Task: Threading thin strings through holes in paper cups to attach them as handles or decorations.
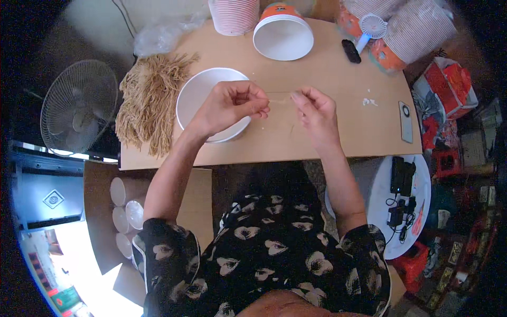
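Note:
Over the middle of the table, my left hand point(230, 107) and my right hand point(319, 115) face each other a short way apart. Both are closed in a pinch. A thin pale strand point(279, 100) stretches between their fingertips; it is faint, and its exact kind is hard to make out. Partly covered by my left hand and wrist is a white paper bowl point(196, 95), open side up. A thick bundle of tan cords point(153, 100) lies at the left of that bowl.
At the back stand a tipped stack of bowls point(283, 39) and an upright stack point(235, 16). Bagged bowl stacks point(420, 37), a small handheld fan point(372, 27), white scraps point(369, 102) and a phone point(405, 122) are on the right. A large fan point(79, 108) stands left.

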